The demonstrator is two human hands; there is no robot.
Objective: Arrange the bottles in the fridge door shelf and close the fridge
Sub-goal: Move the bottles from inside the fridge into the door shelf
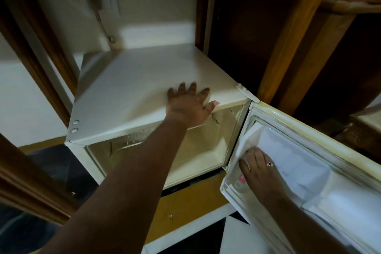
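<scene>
White fridge top [132, 80] bears the flat, spread left hand [186, 105]; right hand's [260, 173] grip unclear inside the door shelf [228, 188].

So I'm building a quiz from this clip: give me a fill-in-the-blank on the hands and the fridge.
1. The left hand lies flat on the ____ of the small white fridge.
2. The white fridge door stands ____.
3. The right hand wears a ____ and reaches into the door shelf.

Missing words: top; open; ring
</scene>
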